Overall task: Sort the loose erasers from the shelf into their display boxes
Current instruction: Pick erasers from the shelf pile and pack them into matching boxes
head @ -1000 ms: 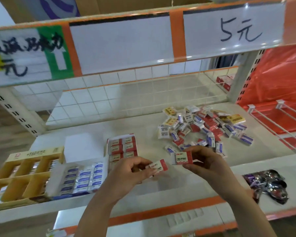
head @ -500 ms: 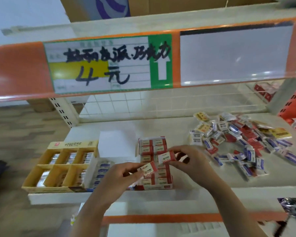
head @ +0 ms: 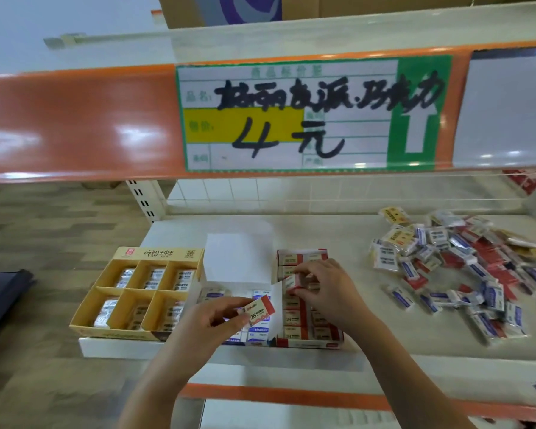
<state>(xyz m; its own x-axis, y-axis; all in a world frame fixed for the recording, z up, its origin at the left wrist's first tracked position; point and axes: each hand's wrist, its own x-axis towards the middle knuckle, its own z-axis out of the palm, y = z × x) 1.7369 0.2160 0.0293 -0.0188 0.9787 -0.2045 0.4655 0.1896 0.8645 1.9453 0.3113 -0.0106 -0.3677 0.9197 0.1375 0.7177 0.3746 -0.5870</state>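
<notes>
My left hand (head: pixel 209 323) pinches a red-and-white 2B eraser (head: pixel 258 311) above the blue-eraser box (head: pixel 262 331). My right hand (head: pixel 325 291) holds a second red-and-white eraser (head: pixel 292 283), pressing it down into the red display box (head: pixel 310 344), which is packed with rows of the same erasers. A yellow display box (head: pixel 160 253) with six compartments of wrapped erasers stands at the left. A heap of loose erasers (head: pixel 464 267), red, blue and yellow, lies on the shelf to the right.
A white box flap (head: pixel 237 258) stands upright behind the blue-eraser box. The upper shelf's price rail (head: pixel 75 125) with a "4" tag (head: pixel 291 116) hangs low overhead. A white shelf upright (head: pixel 141 196) is at back left. Floor lies to the left.
The view has swung left from the loose heap to the boxes. Both hands carried one red-and-white eraser each leftward; the right hand has lowered its eraser into the red box.
</notes>
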